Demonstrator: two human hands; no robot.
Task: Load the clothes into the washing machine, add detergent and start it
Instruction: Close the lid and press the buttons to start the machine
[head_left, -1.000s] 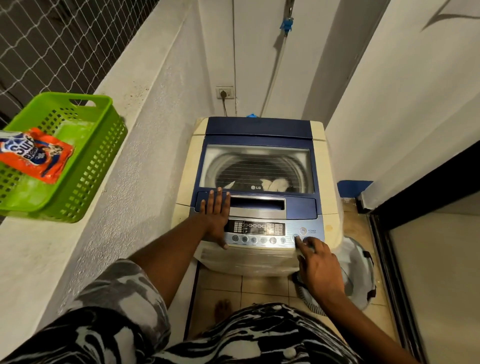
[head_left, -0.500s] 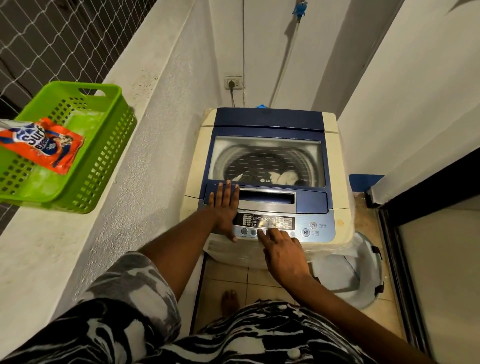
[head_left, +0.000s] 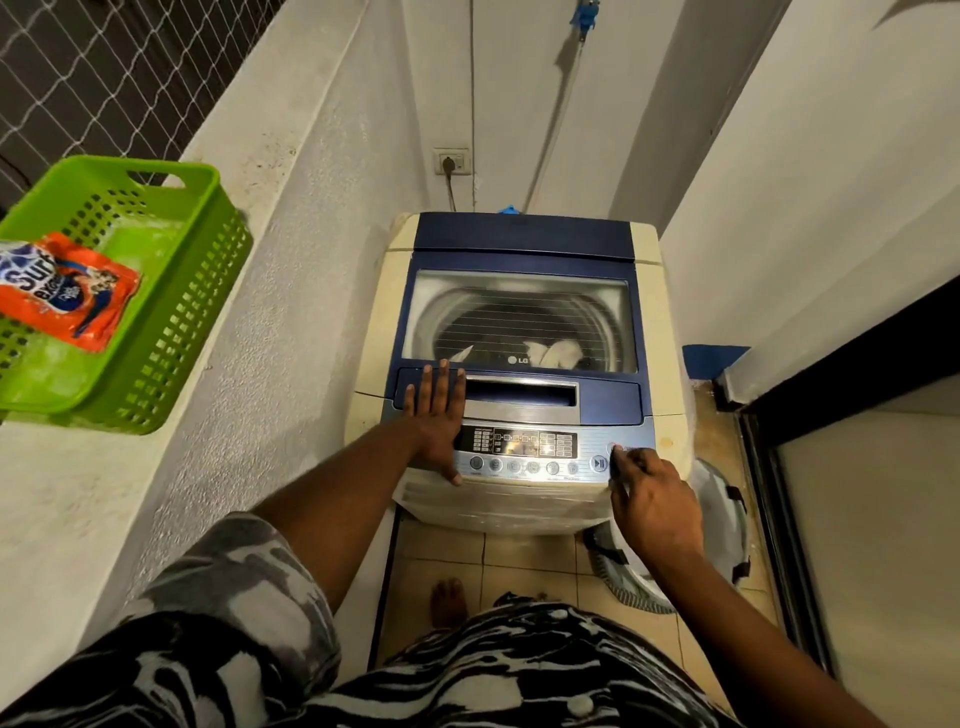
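A cream and blue top-loading washing machine stands against the back wall with its glass lid down. White clothes show through the glass. My left hand lies flat, fingers spread, on the left end of the control panel. My right hand is at the panel's right end, fingers curled, with one fingertip on the round button above the play/pause button. An orange detergent packet lies in a green basket on the left ledge.
A white and grey laundry basket sits on the tiled floor to the right of the machine. A dark-framed door runs along the right. A wall socket with a plug is behind the machine. My bare foot is on the floor.
My right hand has moved from the middle buttons of the panel back to the round button at its right end. The left hand has stayed flat on the panel.
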